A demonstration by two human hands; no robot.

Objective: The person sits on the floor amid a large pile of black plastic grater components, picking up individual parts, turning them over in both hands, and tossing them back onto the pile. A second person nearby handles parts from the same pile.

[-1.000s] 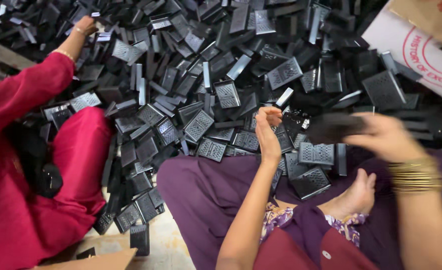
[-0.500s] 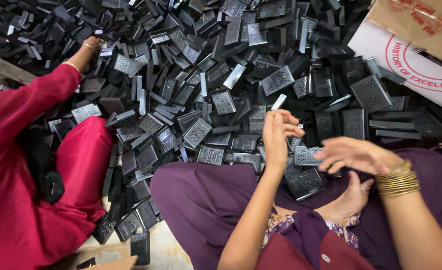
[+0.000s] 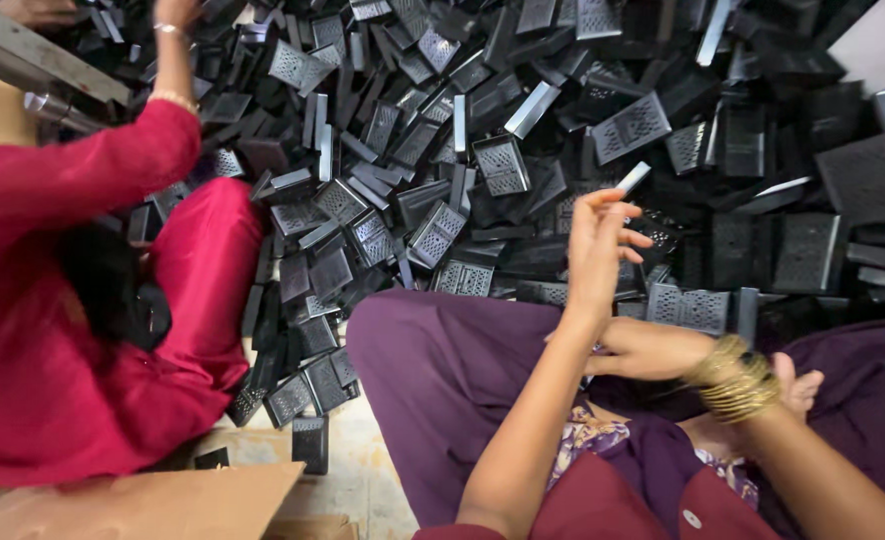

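A big heap of black perforated plastic casings (image 3: 503, 165) covers the floor in front of me. My left hand (image 3: 598, 245) is raised over the near edge of the heap, fingers apart, with nothing in it. A pale flat piece (image 3: 634, 178) lies in the heap just past its fingertips. My right hand (image 3: 648, 350), with gold bangles (image 3: 733, 385) on its wrist, reaches left across my purple lap (image 3: 433, 370). Its fingers are tucked behind my left forearm and hidden.
A co-worker in red (image 3: 73, 330) sits at the left with an arm (image 3: 168, 70) stretched into the heap. A cardboard flap (image 3: 133, 500) lies at the bottom left. A metal bar (image 3: 33, 55) crosses the top left. My bare foot (image 3: 798, 385) rests by the bangles.
My right hand let go of a black casing and moved down and left under my left forearm. My left hand stayed raised. The co-worker's arm is still in the heap.
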